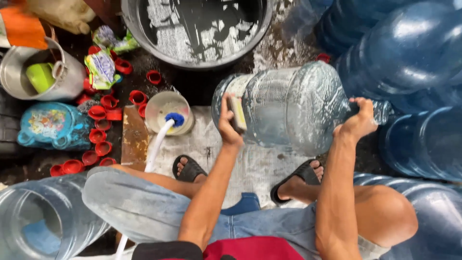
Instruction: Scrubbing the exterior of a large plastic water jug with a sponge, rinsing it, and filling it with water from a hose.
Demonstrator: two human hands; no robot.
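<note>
Big clear-blue plastic water jug (pixel 288 108) on its side, soapy — looks slippery.
Left hand (pixel 230 120) clamped on a yellow sponge (pixel 237 113), right hand (pixel 358 120) wrapped round the jug's neck — probably the safest hold.

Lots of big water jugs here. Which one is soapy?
The jug lying on its side between both hands, streaked with white suds. The left hand presses a sponge on it; the right hand holds its neck. The others look clean.

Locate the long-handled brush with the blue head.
In the head view, left of centre: the brush has its head in a small round bowl, beside the red caps.
</note>
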